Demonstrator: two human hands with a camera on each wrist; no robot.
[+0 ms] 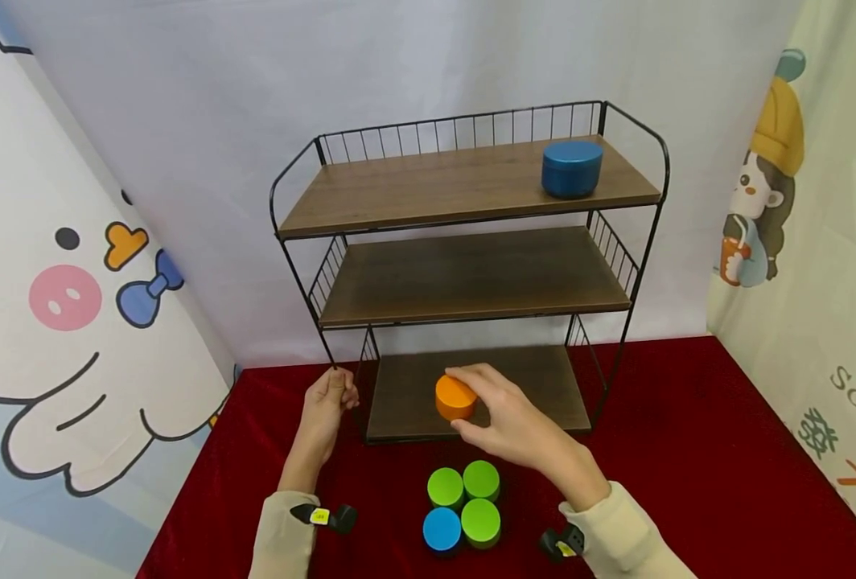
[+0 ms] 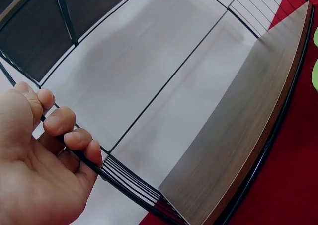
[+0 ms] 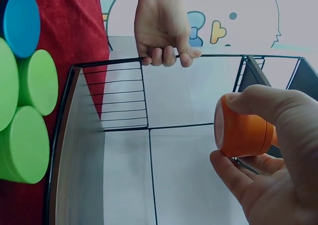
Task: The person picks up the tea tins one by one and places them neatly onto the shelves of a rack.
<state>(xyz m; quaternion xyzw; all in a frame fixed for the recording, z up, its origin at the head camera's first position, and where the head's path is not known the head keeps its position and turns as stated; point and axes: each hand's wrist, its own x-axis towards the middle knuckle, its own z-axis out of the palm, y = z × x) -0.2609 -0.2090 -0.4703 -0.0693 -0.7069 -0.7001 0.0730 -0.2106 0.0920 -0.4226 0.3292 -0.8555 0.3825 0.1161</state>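
My left hand (image 1: pixel 329 394) grips the black front upright of a wire shelf rack, low on its left side. In the left wrist view its fingers (image 2: pixel 62 120) curl round the thin rod. An orange round tin (image 1: pixel 454 397) is pinched between the thumb and fingers of my right hand (image 1: pixel 504 418), in front of the lowest shelf (image 1: pixel 406 402) and apart from it. The right wrist view shows the orange tin (image 3: pixel 243 130) tilted on its side there, its flat end facing left. Below the rack, several green tins (image 1: pixel 481 523) and a blue tin (image 1: pixel 442 529) stand together on red cloth.
A larger blue oval tin (image 1: pixel 571 169) stands at the right end of the top shelf (image 1: pixel 428 186). The middle shelf (image 1: pixel 471 273) is brown wood with wire sides. Red cloth (image 1: pixel 689 450) covers the table, and printed curtains (image 1: pixel 819 338) hang on both sides.
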